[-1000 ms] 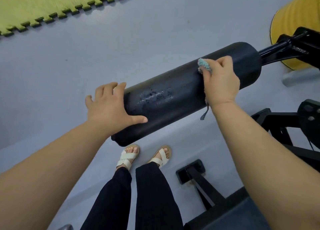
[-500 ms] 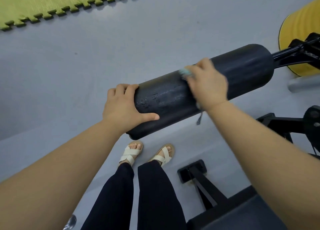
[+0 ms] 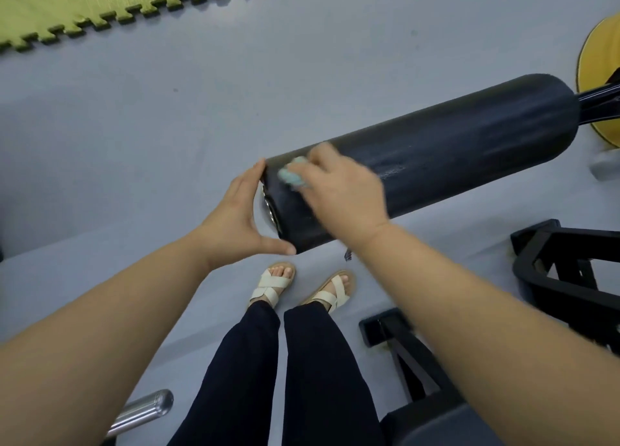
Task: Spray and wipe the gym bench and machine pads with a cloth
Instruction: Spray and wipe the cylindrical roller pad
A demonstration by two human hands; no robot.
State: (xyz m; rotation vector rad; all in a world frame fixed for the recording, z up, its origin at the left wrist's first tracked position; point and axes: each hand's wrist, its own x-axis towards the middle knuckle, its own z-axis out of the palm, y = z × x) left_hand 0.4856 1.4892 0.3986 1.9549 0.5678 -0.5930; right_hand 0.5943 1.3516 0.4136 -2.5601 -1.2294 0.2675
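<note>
The floor [image 3: 174, 116] is smooth grey-blue, evenly lit, with only soft shadows. A yellow-green interlocking foam mat [image 3: 84, 2] covers its top left corner, its toothed edge running on a slant. At the right edge a rounded yellow object [image 3: 600, 49] is cut off. Black metal frame tubing [image 3: 553, 278] stands at lower right. A chrome bar end [image 3: 144, 408] lies at bottom left.

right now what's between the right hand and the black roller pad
A light teal cloth, bunched under the right hand and pressed onto the black roller pad near its free end. The head view shows it, though blurred.
</note>
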